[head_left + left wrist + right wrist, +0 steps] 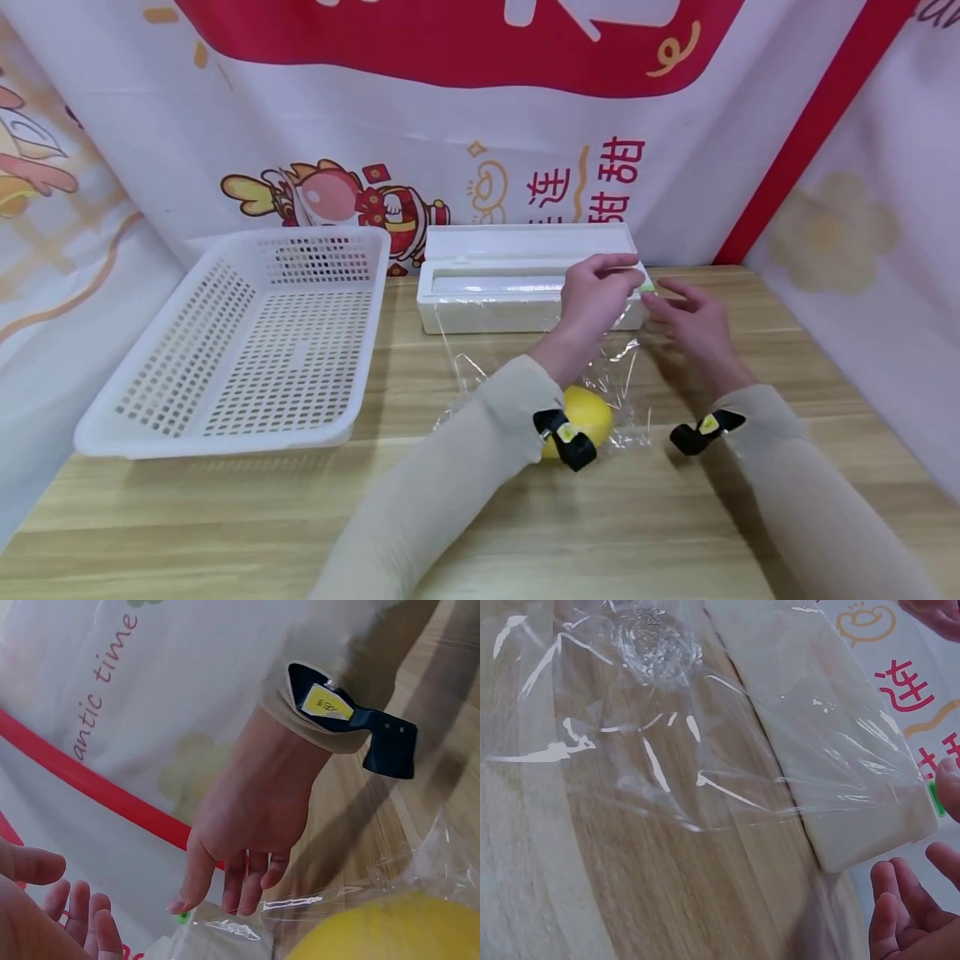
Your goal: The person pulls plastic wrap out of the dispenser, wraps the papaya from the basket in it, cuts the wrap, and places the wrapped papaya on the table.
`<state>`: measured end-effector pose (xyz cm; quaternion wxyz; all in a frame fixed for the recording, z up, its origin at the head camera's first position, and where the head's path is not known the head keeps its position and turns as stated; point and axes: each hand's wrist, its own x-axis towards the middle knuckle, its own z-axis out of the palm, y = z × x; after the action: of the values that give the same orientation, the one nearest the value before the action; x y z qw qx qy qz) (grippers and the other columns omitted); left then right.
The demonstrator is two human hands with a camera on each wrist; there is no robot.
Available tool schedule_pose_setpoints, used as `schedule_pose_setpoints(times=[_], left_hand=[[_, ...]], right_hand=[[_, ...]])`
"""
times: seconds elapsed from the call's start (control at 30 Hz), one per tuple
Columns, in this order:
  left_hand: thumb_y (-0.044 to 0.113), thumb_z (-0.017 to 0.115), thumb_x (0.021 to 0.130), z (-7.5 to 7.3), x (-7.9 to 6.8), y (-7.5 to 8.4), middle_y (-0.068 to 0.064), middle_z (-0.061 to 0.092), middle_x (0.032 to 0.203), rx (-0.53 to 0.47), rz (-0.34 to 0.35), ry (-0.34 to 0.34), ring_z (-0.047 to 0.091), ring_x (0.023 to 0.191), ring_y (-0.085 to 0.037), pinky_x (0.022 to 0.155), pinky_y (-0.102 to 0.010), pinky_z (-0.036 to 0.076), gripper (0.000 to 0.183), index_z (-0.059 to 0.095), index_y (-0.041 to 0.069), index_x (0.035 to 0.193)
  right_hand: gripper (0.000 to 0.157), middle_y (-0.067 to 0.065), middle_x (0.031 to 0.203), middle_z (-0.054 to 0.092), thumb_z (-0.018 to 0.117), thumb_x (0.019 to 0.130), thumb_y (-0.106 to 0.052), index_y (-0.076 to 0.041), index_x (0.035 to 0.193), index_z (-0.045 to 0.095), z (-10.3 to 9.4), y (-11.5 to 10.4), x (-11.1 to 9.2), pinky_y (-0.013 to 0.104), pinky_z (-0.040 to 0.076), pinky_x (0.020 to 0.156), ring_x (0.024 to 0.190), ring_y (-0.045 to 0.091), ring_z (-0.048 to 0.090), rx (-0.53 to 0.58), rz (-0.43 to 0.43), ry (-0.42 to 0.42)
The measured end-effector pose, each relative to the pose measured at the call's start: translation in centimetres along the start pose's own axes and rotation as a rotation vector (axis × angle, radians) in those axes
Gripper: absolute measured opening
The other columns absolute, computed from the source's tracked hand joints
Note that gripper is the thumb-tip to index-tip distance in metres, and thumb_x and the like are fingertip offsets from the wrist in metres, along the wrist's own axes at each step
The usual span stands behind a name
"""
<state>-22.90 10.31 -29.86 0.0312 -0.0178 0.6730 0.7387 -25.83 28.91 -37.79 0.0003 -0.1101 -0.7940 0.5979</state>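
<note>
A long white cling film dispenser box [495, 315] stands at the back, its lid raised. A sheet of clear cling film [727, 780] runs from it over the wooden table. My left hand [596, 296] hovers over the box's right half, fingers loosely bent with nothing between them. Beside the right end is my right hand [693, 329]; its thumb [193, 881] is right at a small green tab [936, 796], with the other fingers spread apart from it. A round yellow fruit [588, 412] lies among the film, partly hidden by the left sleeve in the head view.
A white plastic basket [367, 350] with perforated walls stands on the left of the table [225, 525]. Printed cloth [345, 108] hangs behind and on both sides. Black straps [566, 437] sit round both wrists.
</note>
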Motion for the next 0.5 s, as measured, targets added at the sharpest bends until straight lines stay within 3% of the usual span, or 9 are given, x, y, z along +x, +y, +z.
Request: schedule_pose_setpoints(times=[0.2, 0.33, 0.5], left_hand=[[0.008, 0.079, 0.088, 1.1, 1.2, -0.5, 0.006, 0.070, 0.086, -0.031, -0.055, 0.069, 0.064, 0.079, -0.009, 0.074, -0.026, 0.047, 0.019, 0.083, 0.018, 0.104], [0.007, 0.079, 0.087, 1.6, 1.7, -0.7, 0.006, 0.069, 0.084, -0.013, -0.074, 0.084, 0.065, 0.079, -0.010, 0.078, -0.028, 0.047, 0.020, 0.083, 0.017, 0.104], [0.006, 0.079, 0.087, 1.9, 2.3, -1.1, 0.004, 0.072, 0.087, 0.005, -0.095, 0.100, 0.066, 0.081, -0.012, 0.075, -0.025, 0.048, 0.022, 0.083, 0.015, 0.107]], right_hand=[[0.076, -0.005, 0.118, 0.063, 0.087, 0.085, -0.046, -0.032, 0.154, 0.056, 0.5, 0.2, 0.3, 0.026, 0.058, 0.077, 0.094, 0.015, 0.067, 0.172, 0.101, -0.004], [0.077, -0.007, 0.113, 0.068, 0.089, 0.083, -0.046, -0.033, 0.152, 0.058, 0.6, 0.4, 0.3, 0.026, 0.057, 0.074, 0.087, 0.013, 0.066, 0.151, 0.113, 0.014], [0.079, -0.007, 0.115, 0.068, 0.093, 0.079, -0.044, -0.036, 0.150, 0.060, 0.9, 0.3, 0.1, 0.027, 0.057, 0.074, 0.091, 0.015, 0.065, 0.197, 0.158, 0.007]])
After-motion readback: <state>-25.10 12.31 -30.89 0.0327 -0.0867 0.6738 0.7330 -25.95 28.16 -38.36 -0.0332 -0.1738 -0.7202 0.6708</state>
